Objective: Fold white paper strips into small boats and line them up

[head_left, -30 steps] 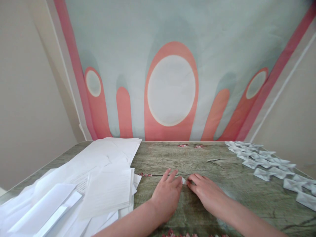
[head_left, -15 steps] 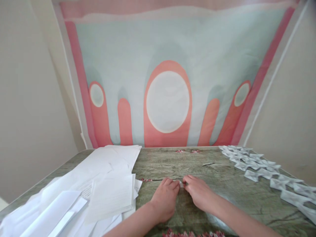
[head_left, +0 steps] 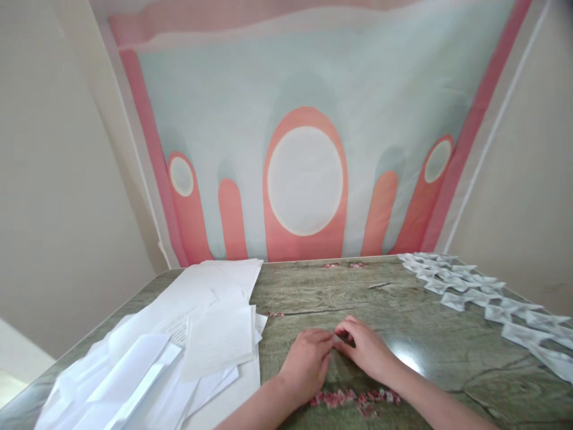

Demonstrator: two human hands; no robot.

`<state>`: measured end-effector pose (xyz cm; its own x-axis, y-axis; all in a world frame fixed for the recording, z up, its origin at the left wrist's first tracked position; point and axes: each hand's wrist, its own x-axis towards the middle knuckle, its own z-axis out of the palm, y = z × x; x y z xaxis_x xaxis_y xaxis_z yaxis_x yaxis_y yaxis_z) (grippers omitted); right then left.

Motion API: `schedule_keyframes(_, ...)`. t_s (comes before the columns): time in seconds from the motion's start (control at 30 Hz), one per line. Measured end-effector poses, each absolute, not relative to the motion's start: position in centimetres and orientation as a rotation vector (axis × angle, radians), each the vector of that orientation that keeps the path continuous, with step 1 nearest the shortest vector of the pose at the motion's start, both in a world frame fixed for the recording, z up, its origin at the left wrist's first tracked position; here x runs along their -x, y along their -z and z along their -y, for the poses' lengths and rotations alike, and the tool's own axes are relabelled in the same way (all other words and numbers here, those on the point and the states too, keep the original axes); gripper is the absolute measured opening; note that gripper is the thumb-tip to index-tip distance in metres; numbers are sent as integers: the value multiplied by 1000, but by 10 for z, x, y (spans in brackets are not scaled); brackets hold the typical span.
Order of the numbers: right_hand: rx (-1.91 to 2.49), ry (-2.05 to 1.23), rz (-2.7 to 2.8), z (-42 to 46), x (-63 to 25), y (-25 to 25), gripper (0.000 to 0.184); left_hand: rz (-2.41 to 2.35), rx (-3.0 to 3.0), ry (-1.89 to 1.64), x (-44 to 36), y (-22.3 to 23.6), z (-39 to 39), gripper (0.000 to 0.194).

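My left hand (head_left: 305, 363) and my right hand (head_left: 366, 350) meet over the middle of the wood-patterned table (head_left: 331, 298), fingertips nearly touching. Between them they pinch a small white piece of paper (head_left: 336, 338), mostly hidden by the fingers. The right thumb and index finger form a ring around a dark gap. My left fingers are bent and pressed together, seen from the back of the hand. How the paper is folded I cannot tell.
On the left lie a heap of white paper sheets (head_left: 215, 278) and a stack of smaller cut sheets (head_left: 219, 340). Rows of folded white paper pieces (head_left: 474, 297) line the right side. A patterned cloth (head_left: 242, 89) hangs behind the table's far edge.
The view has tilted and shifted slightly. My hands stay together at the small paper; the right thumb and index finger now show more clearly in a pinch.
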<state>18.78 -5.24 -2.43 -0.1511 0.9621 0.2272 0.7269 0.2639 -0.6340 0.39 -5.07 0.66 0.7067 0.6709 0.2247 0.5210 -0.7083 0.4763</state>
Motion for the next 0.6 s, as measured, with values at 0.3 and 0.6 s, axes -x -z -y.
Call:
schedule_keyframes(0.3,1469,-573,1774,66,-180,30,6,-1138,-2195,-793,-2,7,35,33)
schedule_keyframes(0.6,1358,-642,1739,71,-175,23,6,-1160,-2160,-820,-3,9,37,27)
